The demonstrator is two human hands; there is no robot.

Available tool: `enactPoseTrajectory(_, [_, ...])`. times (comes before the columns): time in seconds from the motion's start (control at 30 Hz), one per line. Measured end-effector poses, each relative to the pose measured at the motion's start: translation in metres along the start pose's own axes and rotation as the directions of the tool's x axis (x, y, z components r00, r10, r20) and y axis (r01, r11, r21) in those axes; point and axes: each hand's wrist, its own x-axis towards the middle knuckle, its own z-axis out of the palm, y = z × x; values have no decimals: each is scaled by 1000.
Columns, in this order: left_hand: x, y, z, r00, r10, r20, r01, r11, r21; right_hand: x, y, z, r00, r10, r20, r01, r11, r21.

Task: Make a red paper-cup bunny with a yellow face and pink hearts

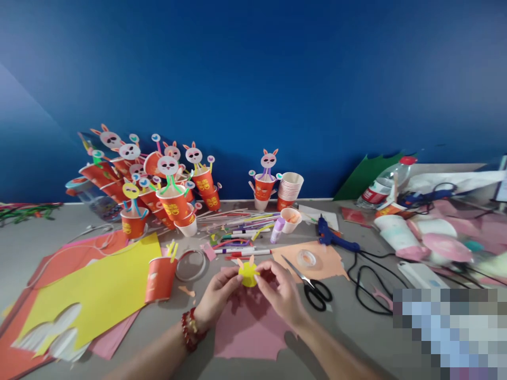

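Note:
Both hands meet at a small yellow paper disc [249, 275] with two peach ear shapes on top, above a pink foam sheet [249, 332]. My left hand [219, 295] pinches the disc's left edge between thumb and finger; a red bead bracelet circles that wrist. The right edge is pinched by my right hand [281, 295]. Just right of my hands lie black-handled scissors [317, 293] with the blades apart, and a tape roll [306, 258] on a peach sheet [330, 264]. A red paper cup [160, 279] with yellow strips stands to the left.
Red cups with rabbit faces [173, 206] crowd the back left. Behind my hands are markers [249, 252], a purple glue stick [278, 231] and stacked cups [290, 190]. A blue glue gun [336, 237] with its black cord lies right; yellow sheets [103, 290] lie left.

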Motion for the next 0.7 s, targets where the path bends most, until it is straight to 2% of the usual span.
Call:
enactPoseTrajectory(0.13, [1, -1, -3, 998, 37, 41, -43, 987, 156, 3, 5, -2, 997, 81, -6, -80, 995, 51])
enactPoseTrajectory(0.4, [2, 1, 0, 1000, 26, 2, -25, 952, 306, 4, 6, -2, 994, 105, -14, -104, 992, 77])
enactPoseTrajectory(0.47, [3, 6, 1, 996, 75, -36, -58, 935, 349, 5, 7, -3, 993, 116, -7, -115, 988, 103])
enactPoseTrajectory(0.53, [2, 18, 1, 979, 183, -93, -124, 886, 446, 7, 9, -4, 990, 138, 2, -137, 983, 124])
enactPoseTrajectory(0.57, [1, 28, 0, 962, 250, -108, -157, 832, 532, 7, 9, -4, 990, 144, 13, -144, 982, 123])
enactPoseTrajectory(0.6, [-1, 39, -1, 942, 321, -102, -182, 738, 649, 8, 10, -4, 989, 142, 30, -144, 983, 113])
enactPoseTrajectory(0.63, [-4, 51, -3, 917, 395, -62, -202, 591, 781, 8, 11, -4, 989, 134, 56, -139, 986, 91])
enactPoseTrajectory(0.7, [-10, 74, -7, 880, 469, 80, -202, 214, 956, 7, 11, -3, 984, 123, 128, -125, 992, 8])
